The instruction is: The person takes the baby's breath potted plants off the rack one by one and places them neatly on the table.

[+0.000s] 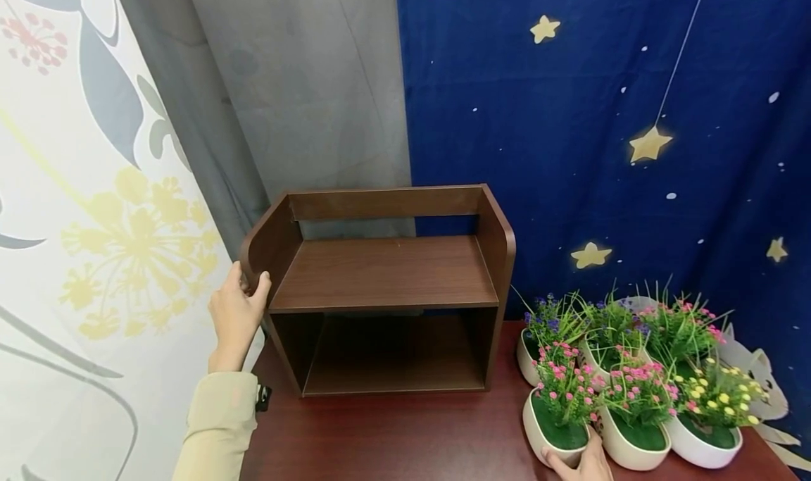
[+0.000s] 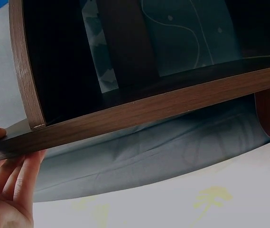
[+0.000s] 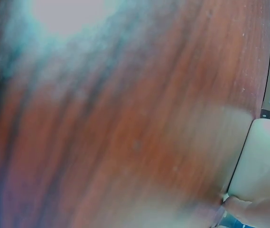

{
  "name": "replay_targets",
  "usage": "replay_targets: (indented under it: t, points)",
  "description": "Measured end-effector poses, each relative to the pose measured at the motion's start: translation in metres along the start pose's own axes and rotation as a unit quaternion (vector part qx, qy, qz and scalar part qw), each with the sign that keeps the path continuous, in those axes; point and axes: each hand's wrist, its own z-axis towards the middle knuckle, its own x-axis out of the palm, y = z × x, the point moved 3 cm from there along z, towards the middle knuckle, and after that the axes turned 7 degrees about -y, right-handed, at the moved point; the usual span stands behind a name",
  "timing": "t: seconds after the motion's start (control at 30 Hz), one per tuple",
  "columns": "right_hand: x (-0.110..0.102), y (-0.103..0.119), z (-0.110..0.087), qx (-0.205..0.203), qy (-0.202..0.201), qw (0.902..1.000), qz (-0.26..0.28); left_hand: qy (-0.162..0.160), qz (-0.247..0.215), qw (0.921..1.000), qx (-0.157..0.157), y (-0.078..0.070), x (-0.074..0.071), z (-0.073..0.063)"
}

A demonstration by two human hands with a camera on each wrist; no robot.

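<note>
A brown two-tier wooden shelf (image 1: 386, 305) stands on the table against the curtains. My left hand (image 1: 237, 312) grips the edge of its left side panel; in the left wrist view the thumb lies on one face of the panel (image 2: 18, 144) and the fingers on the other. At the front right, my right hand (image 1: 583, 463) holds the base of a white oval pot (image 1: 538, 435) with artificial pink flowers (image 1: 567, 379), thumb and fingers on either side. The right wrist view catches only part of this hand (image 3: 258, 209) beside a white pot wall (image 3: 263, 161).
Several more white pots with artificial flowers crowd the table's right side, among them a pink-flowered pot (image 1: 633, 453) and a yellow-flowered pot (image 1: 706, 453). A blue star-patterned curtain (image 1: 507, 115) and a grey curtain (image 1: 317, 79) hang behind. White floral fabric (image 1: 95, 220) hangs at left.
</note>
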Motion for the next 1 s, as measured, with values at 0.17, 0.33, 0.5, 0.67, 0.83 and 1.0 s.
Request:
replay_targets:
  t: [0.17,0.33,0.5,0.67,0.83,1.0]
  points:
    - [-0.001,-0.001,-0.002,-0.001,-0.005,1.0000,0.004,-0.002,-0.003,1.0000,0.006,-0.003,-0.001,-0.001]
    - [-0.002,-0.002,-0.004,-0.008,-0.017,0.9998,0.007,-0.006,-0.011,0.9998,0.015,-0.009,-0.002,-0.002]
    - [-0.004,-0.002,-0.006,-0.029,-0.035,0.9989,0.008,-0.008,-0.012,0.9998,0.014,-0.010,-0.003,-0.003]
    - [-0.006,-0.004,-0.006,-0.042,-0.032,0.9985,0.011,-0.008,-0.009,0.9999,0.011,-0.011,-0.003,-0.003]
    - [-0.008,-0.010,-0.008,-0.046,-0.042,0.9979,0.015,-0.005,-0.009,0.9999,0.009,-0.012,-0.003,-0.004]
    - [0.005,-0.046,0.003,-0.057,-0.063,0.9961,0.026,-0.007,-0.008,0.9999,0.007,-0.013,-0.003,-0.003]
